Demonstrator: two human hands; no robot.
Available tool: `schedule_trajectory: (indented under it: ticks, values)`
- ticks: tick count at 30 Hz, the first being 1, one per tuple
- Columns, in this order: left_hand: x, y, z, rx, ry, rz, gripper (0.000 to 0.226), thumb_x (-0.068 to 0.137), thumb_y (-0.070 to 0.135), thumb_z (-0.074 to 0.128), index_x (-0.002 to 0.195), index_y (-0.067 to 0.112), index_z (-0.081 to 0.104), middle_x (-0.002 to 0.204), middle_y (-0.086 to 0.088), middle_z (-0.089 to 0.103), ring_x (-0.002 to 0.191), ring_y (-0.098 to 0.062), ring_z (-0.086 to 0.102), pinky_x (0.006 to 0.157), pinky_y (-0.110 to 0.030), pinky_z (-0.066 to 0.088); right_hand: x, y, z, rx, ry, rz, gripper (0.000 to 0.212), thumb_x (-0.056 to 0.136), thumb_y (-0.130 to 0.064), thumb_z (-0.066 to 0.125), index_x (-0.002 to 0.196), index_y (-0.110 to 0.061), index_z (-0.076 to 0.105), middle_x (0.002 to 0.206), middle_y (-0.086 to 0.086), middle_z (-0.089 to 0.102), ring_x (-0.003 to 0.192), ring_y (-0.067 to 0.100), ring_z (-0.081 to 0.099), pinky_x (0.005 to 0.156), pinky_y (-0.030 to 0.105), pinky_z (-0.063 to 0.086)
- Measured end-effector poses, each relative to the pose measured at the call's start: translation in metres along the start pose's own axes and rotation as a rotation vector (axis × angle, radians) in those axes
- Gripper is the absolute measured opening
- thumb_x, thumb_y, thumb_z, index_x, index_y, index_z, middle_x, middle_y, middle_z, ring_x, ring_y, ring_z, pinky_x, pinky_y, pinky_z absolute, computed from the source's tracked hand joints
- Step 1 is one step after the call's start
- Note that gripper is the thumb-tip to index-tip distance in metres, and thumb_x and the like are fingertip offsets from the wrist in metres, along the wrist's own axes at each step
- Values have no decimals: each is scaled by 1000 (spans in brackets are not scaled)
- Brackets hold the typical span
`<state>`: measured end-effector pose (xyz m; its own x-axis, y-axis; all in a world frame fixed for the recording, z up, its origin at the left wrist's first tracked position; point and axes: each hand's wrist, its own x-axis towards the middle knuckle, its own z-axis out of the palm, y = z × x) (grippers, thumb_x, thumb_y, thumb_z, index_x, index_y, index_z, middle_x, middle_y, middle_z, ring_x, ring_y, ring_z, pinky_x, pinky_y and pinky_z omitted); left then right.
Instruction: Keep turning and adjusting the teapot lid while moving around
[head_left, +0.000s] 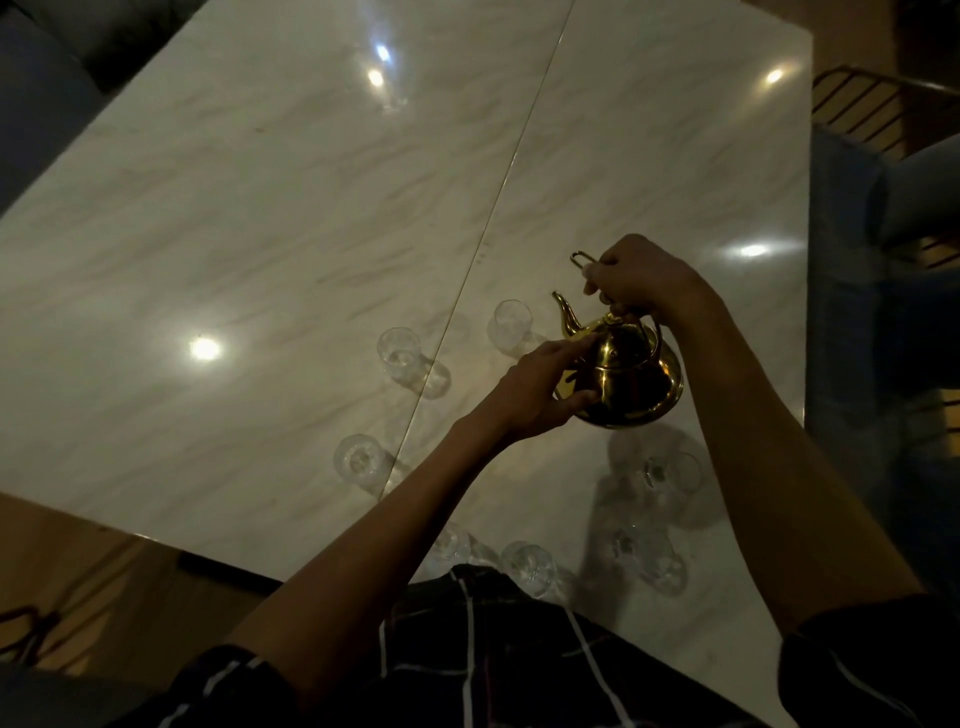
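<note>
You hold a gold teapot (631, 376) just above the marble bench (260, 208), both hands clamped on it. Your right hand (636, 278) grips the wire handle from above, fingers curled round it, one end of the loop poking out past the knuckles. Your left hand (540, 387) steadies the teapot's near-left flank, thumb low on the belly and fingers reaching up toward the lid. The spout (566, 312) points up and away from you, to the teapot's far left, so the pot's long axis runs from that spout back toward your right forearm. Clear drinking glasses ring the teapot: one glass (511, 322) stands just beyond the spout, another (402, 353) farther left across the bench seam (488, 249), a third (361, 460) to the teapot's near left. More glasses (530, 564) sit between the teapot and your checked shirt (493, 649); whether they stand upright is hard to tell in the dim light. The glass beyond the spout is the nearest to its tip. A blue chair (852, 312) stands right of the teapot, off the bench edge.
</note>
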<state>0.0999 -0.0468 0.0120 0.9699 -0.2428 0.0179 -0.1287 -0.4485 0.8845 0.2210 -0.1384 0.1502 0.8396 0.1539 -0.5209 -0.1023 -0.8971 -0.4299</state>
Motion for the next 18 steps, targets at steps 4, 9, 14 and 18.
schedule_trajectory:
  ticks: [4, 9, 14, 18]
  values:
    - [-1, 1, -1, 6, 3, 5, 70, 90, 34, 64, 151, 24, 32, 142, -11, 51, 122, -21, 56, 97, -49, 51, -1, 1, 1, -3, 0, -6, 34, 100, -22, 50, 111, 5, 68, 75, 6, 59, 62, 14, 55, 58, 24, 47]
    - [-1, 2, 0, 4, 4, 11, 69, 90, 34, 64, 151, 23, 33, 142, -11, 51, 121, -21, 56, 96, -47, 52, -1, 2, 0, -1, -4, 3, 33, 100, -21, 50, 113, 4, 67, 76, 6, 59, 63, 14, 55, 57, 23, 47]
    - [-1, 1, 0, 10, 2, 14, 69, 91, 33, 65, 151, 23, 33, 141, -10, 51, 121, -20, 56, 97, -44, 52, -1, 2, 0, -5, -2, 1, 34, 100, -21, 49, 112, 5, 67, 77, 7, 59, 62, 14, 54, 56, 23, 46]
    - [-1, 0, 1, 18, 1, 15, 69, 91, 34, 64, 151, 23, 33, 141, -11, 51, 121, -21, 56, 97, -45, 51, -2, 1, 0, -11, -7, 2, 34, 101, -22, 49, 114, 4, 67, 77, 6, 59, 64, 14, 55, 57, 23, 46]
